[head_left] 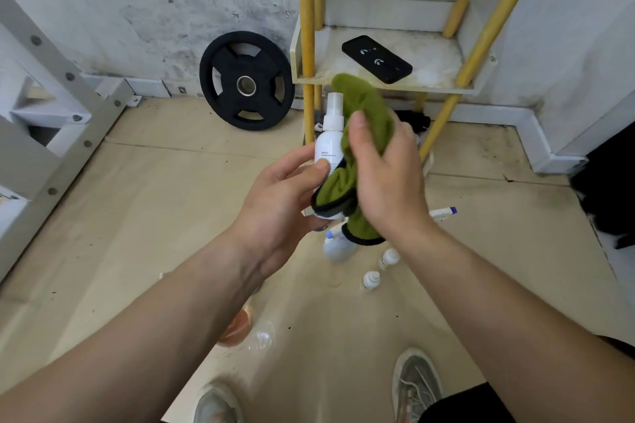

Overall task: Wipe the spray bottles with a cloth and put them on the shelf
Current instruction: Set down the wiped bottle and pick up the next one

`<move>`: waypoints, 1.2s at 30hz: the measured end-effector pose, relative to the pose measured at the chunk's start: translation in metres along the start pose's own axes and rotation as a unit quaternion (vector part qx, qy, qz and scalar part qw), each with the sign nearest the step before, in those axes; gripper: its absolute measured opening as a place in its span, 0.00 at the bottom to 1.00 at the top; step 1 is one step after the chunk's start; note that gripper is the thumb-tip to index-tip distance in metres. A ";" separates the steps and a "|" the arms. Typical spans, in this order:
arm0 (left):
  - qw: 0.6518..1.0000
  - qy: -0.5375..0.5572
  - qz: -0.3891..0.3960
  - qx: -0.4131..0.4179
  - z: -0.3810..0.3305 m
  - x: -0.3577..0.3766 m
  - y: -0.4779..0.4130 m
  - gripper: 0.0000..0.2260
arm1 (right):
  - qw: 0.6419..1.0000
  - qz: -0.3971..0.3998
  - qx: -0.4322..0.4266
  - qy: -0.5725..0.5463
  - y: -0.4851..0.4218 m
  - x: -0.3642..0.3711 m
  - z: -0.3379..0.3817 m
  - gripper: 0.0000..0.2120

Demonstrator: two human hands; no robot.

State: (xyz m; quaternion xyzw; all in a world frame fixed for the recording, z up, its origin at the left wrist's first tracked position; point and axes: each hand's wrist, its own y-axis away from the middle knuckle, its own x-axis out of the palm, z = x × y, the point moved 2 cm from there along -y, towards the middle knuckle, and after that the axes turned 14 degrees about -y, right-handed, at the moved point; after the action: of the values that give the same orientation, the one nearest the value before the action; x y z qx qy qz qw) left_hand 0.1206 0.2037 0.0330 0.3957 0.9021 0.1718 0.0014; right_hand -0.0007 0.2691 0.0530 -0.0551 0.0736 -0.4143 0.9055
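Floor: we stand on the beige sheet floor, which fills the lower view.
Shelf: the pale board shelf on yellow poles stands at 1 o'clock, against the wall.
Weight: a black round weight plate leans on the wall at 11 o'clock.
Left hand: our left hand, at centre, has its fingers curled round the bottle's lower body and its thumb on the label.
Right hand: our right hand, at 3 o'clock of the left, clamps the cloth against the bottle's side.
Cloth: the green fleece cloth with dark edging wraps the bottle's right side.
Phone: a black flat phone lies on the shelf board.
Bottle: the white plastic spray bottle is upright in hand, in front of and just below the shelf.
Others: small white bottles lie on the floor at 5 o'clock.
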 end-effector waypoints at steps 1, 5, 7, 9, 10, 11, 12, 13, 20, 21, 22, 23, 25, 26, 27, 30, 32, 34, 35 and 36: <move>1.000 0.003 -0.012 -0.003 0.000 0.000 -0.002 0.14 | 0.996 0.013 -0.017 0.083 0.007 0.004 -0.002 0.17; 0.996 0.000 -0.080 -0.026 -0.002 -0.011 -0.006 0.14 | 0.962 0.080 -0.019 0.259 0.034 0.021 -0.012 0.31; 0.996 0.004 -0.079 -0.037 0.002 -0.012 -0.005 0.14 | 0.960 0.099 0.010 0.260 0.034 0.019 -0.016 0.29; 0.998 0.004 -0.055 -0.040 0.007 -0.008 -0.002 0.14 | 0.971 0.082 0.035 0.223 0.022 0.011 -0.017 0.25; 0.998 0.002 -0.042 -0.041 0.009 -0.006 -0.001 0.14 | 0.978 0.067 0.046 0.194 0.014 0.006 -0.017 0.23; 0.999 0.000 -0.030 -0.038 0.011 -0.003 0.000 0.15 | 0.984 0.050 0.055 0.161 0.006 0.000 -0.017 0.21; 0.999 -0.005 -0.017 -0.033 0.012 0.000 0.001 0.15 | 0.990 0.029 0.063 0.125 -0.001 -0.004 -0.017 0.19; 1.000 -0.014 -0.007 -0.025 0.012 0.003 0.002 0.14 | 0.993 0.003 0.074 0.089 -0.008 -0.008 -0.019 0.16; 0.997 -0.041 -0.069 -0.014 0.004 0.000 -0.002 0.13 | 0.994 0.037 0.078 0.065 0.014 0.007 -0.028 0.20; 0.994 -0.043 -0.099 -0.021 0.003 -0.005 -0.003 0.12 | 0.992 0.066 0.078 0.079 0.021 0.012 -0.029 0.20; 0.991 -0.053 -0.118 -0.024 0.003 -0.008 -0.003 0.11 | 0.990 0.084 0.081 0.083 0.025 0.014 -0.030 0.21; 0.990 -0.067 -0.124 -0.022 0.003 -0.009 -0.002 0.10 | 0.989 0.089 0.083 0.081 0.026 0.014 -0.030 0.21; 0.989 -0.085 -0.117 -0.013 0.004 -0.005 0.000 0.10 | 0.991 0.077 0.082 0.076 0.023 0.012 -0.028 0.21; 0.990 -0.087 -0.110 -0.009 0.005 -0.003 0.001 0.12 | 0.992 0.070 0.077 0.073 0.021 0.011 -0.025 0.20; 0.991 -0.085 -0.099 -0.006 0.006 0.000 0.002 0.14 | 0.993 0.062 0.075 0.068 0.019 0.011 -0.025 0.21; 0.994 -0.087 -0.063 0.000 0.004 0.003 0.003 0.15 | 0.995 0.054 0.076 0.034 0.018 0.011 -0.024 0.19; 0.992 -0.112 -0.059 0.009 0.002 0.001 0.004 0.13 | 0.994 0.047 0.095 -0.017 0.017 0.010 -0.025 0.12; 0.986 -0.152 -0.057 0.027 -0.001 0.001 0.006 0.14 | 0.992 0.039 0.109 -0.047 0.014 0.009 -0.025 0.08; 0.981 -0.179 -0.061 0.037 -0.001 0.001 0.006 0.15 | 0.991 0.037 0.112 -0.058 0.013 0.009 -0.026 0.08; 0.975 -0.206 -0.070 0.045 -0.001 0.000 0.005 0.15 | 0.991 0.032 0.114 -0.067 0.013 0.009 -0.027 0.09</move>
State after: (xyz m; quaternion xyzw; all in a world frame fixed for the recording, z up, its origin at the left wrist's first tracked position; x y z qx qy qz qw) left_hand 0.1248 0.2066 0.0354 0.3582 0.9146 0.0452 0.1819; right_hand 0.0095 0.2695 0.0231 0.0232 -0.0330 -0.3864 0.9215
